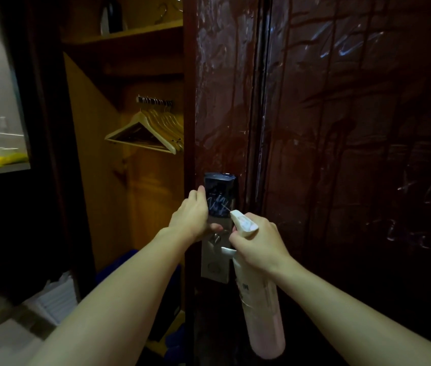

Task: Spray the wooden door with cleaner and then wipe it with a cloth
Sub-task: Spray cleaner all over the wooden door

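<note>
Gripping pink spray bottle (262, 307) in right hand (259, 241), nozzle aiming at lock plate (218, 204) on wet, streaked wooden door (341, 143). Cupping left hand (191, 220) around lock plate edge, fingers curled. Hangers (151, 130) hanging in wardrobe at left.

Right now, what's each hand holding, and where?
Right hand grips the spray bottle at its neck, under the nozzle. Left hand holds the door lock by its left edge.
</note>
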Action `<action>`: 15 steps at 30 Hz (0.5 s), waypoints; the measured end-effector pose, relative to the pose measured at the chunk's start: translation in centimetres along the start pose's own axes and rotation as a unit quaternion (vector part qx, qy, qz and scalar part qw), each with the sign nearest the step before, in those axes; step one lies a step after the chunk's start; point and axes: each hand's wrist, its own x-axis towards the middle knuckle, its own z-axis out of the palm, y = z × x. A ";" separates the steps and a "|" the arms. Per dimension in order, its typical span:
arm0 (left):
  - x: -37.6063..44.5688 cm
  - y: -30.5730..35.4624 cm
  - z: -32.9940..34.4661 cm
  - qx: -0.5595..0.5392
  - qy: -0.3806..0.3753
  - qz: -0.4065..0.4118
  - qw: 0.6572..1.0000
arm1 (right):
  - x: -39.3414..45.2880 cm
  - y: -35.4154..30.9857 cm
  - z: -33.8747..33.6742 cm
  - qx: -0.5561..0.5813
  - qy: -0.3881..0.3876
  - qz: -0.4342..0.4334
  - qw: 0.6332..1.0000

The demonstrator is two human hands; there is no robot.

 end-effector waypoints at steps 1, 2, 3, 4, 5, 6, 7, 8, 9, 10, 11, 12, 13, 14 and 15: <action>-0.1 -0.1 -0.1 0.004 -0.005 0.007 1.000 | 0.0 0.1 0.1 -0.008 0.000 -0.001 1.000; -0.1 -0.2 -0.1 0.007 -0.008 0.013 1.000 | -0.1 0.2 0.2 -0.016 0.001 0.000 1.000; -0.2 -0.3 -0.2 0.008 -0.010 0.018 1.000 | -0.2 0.3 0.2 -0.020 0.002 -0.001 1.000; -0.3 -0.4 -0.2 0.009 -0.011 0.022 1.000 | -0.2 0.4 0.2 -0.019 0.004 0.001 1.000; -0.5 -0.5 -0.2 0.011 -0.012 0.026 1.000 | -0.3 0.6 0.3 -0.013 0.005 0.002 1.000; -0.6 -0.6 -0.2 0.016 -0.014 0.031 0.999 | -0.4 0.8 0.3 -0.006 0.005 0.005 1.000; -0.8 -0.8 -0.1 0.024 -0.018 0.036 0.999 | -0.5 1.1 0.4 -0.002 0.006 0.007 1.000; -1.0 -0.9 0.1 0.035 -0.021 0.041 0.998 | -0.7 1.3 0.5 -0.002 0.008 0.009 1.000; -1.2 -1.1 0.3 0.048 -0.022 0.044 0.998 | -0.8 1.6 0.6 -0.003 0.011 0.012 1.000; -1.3 -1.2 0.4 0.062 -0.018 0.047 0.997 | -1.1 1.8 0.6 -0.005 0.013 0.015 1.000; -1.3 -1.3 0.6 0.076 -0.014 0.049 0.996 | -1.3 2.0 0.8 -0.007 0.014 0.018 1.000; -1.4 -1.4 0.6 0.088 -0.011 0.051 0.995 | -1.5 2.2 0.8 -0.009 0.014 0.023 1.000; -1.5 -1.4 0.6 0.097 -0.013 0.054 0.994 | -1.8 2.4 0.9 -0.011 0.014 0.030 0.999; -1.6 -1.3 0.6 0.103 -0.017 0.057 0.993 | -2.0 2.7 0.9 -0.014 0.013 0.038 0.999; -1.7 -1.3 0.5 0.111 -0.022 0.059 0.992 | -2.2 2.9 1.0 -0.021 0.013 0.045 0.999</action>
